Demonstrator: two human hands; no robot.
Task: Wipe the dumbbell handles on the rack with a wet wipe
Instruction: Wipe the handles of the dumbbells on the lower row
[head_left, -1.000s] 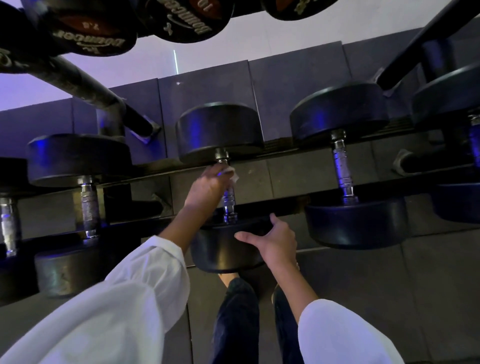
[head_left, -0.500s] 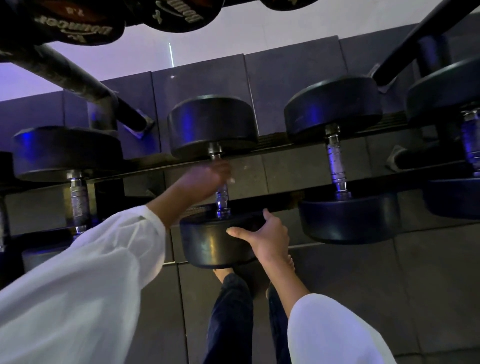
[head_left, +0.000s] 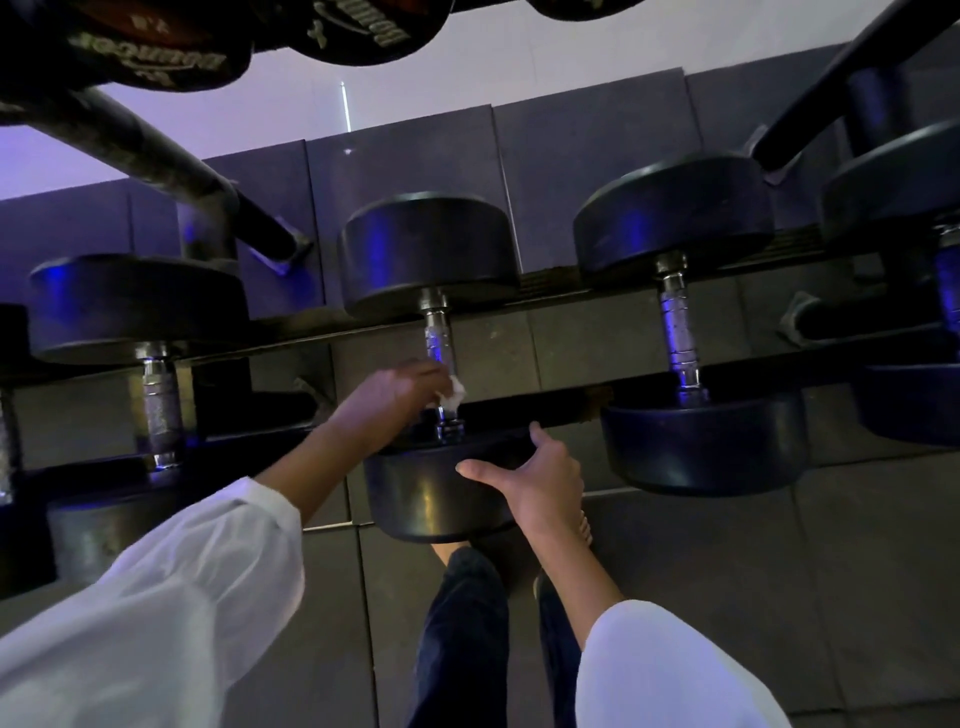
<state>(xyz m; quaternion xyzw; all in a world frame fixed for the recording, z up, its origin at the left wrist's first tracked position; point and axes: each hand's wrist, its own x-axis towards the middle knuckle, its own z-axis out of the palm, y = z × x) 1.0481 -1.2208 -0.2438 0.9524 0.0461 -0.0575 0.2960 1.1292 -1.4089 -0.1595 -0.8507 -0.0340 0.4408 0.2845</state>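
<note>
Your left hand (head_left: 397, 392) closed around wet wipe (head_left: 453, 393), pinching it onto lower end of centre dumbbell handle (head_left: 439, 345). Your right hand (head_left: 540, 480) open, spread against near head (head_left: 439, 496), gripping nothing. Wipe soft, light: keep wrapped around handle. Handle rigid, knurled, likely snags wipe. Dumbbell likely heavy: steady only, no lifting. Stroke room short, bounded by heads. Neighbour handle (head_left: 680, 332) to right, well apart.

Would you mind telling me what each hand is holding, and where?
The left hand pinches a wet wipe around the lower handle. The right hand rests open on the near weight head, gripping nothing.
</note>
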